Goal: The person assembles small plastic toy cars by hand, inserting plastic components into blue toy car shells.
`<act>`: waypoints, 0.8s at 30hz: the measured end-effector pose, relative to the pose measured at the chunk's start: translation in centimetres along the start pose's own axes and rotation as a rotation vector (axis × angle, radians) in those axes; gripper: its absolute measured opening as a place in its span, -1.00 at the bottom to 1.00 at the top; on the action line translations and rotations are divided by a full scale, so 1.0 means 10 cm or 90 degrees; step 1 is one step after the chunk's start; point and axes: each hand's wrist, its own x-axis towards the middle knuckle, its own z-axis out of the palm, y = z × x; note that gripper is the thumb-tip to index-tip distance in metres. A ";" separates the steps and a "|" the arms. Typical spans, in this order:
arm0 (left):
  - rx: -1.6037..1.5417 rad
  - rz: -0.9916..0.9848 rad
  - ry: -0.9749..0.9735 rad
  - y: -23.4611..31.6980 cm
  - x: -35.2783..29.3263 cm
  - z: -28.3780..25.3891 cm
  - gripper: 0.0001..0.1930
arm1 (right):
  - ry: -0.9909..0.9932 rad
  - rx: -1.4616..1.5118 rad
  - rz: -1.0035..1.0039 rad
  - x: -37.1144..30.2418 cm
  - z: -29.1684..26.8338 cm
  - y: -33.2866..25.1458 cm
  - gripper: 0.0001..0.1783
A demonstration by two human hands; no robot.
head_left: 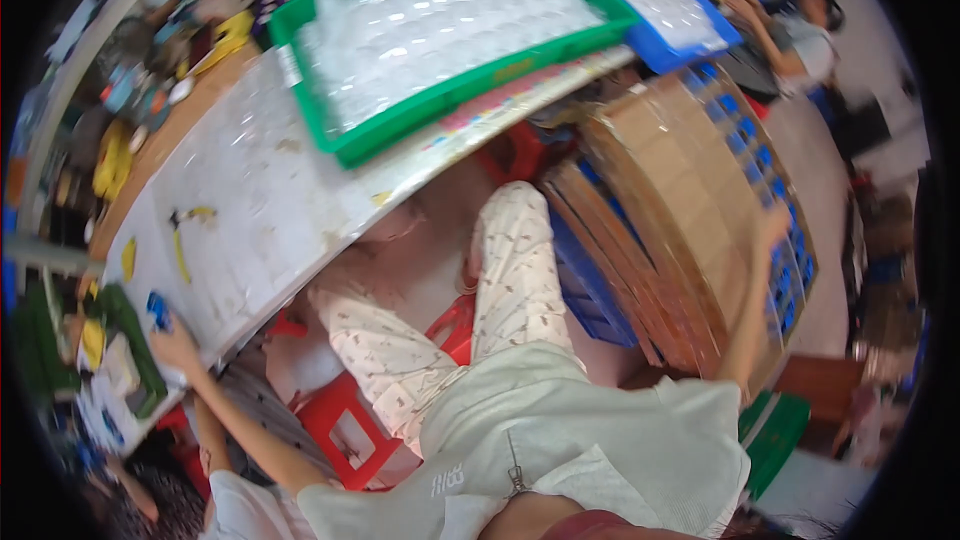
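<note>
My left hand (175, 345) reaches out to the left end of the white-topped table (262, 230), its fingers closed on a small blue piece (157, 310). On the right, my right arm stretches over a stack of cardboard trays (700, 170). There my right hand (770, 227) is at the rows of blue pieces (783, 275) along the stack's outer side. Blur hides how its fingers are placed. A small yellow-handled tool (181, 250) lies on the table, with a yellow piece (129, 258) beside it.
A green tray (420, 120) of clear, shiny parts sits at the table's far side, next to a blue tray (690, 55). Below stands a red stool (350, 430). A person (800, 45) sits at far right; another person's arm (210, 435) is close on my left.
</note>
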 end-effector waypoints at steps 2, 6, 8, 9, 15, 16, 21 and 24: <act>0.061 0.076 0.169 0.46 -0.09 -0.32 -0.48 | -0.215 -0.066 0.151 -0.31 0.06 0.68 -0.46; -0.298 0.207 0.117 1.33 -0.12 -0.44 -0.61 | -0.303 -0.026 0.280 -0.79 0.21 1.73 -0.41; -0.382 0.238 0.082 1.64 -0.16 -0.55 -0.68 | -0.307 -0.052 0.258 -0.78 0.29 1.48 -0.49; -0.417 0.262 0.080 1.82 -0.17 -0.58 -0.69 | -0.296 -0.031 0.254 -0.77 0.26 1.36 -0.47; -0.515 0.382 -0.028 2.47 -0.21 -0.30 -0.69 | -0.192 0.008 0.397 -0.62 -0.12 0.84 -0.33; -0.535 0.431 -0.058 2.52 -0.23 -0.30 -0.68 | -0.189 0.007 0.393 -0.62 -0.12 0.87 -0.33; -0.507 0.394 -0.177 2.45 -0.34 -0.40 -0.66 | 0.107 0.085 0.164 -0.44 -0.65 0.41 -0.36; -0.467 0.455 -0.135 2.41 -0.46 -0.60 -0.64 | 0.188 0.224 0.093 -0.06 -1.18 -0.25 -0.42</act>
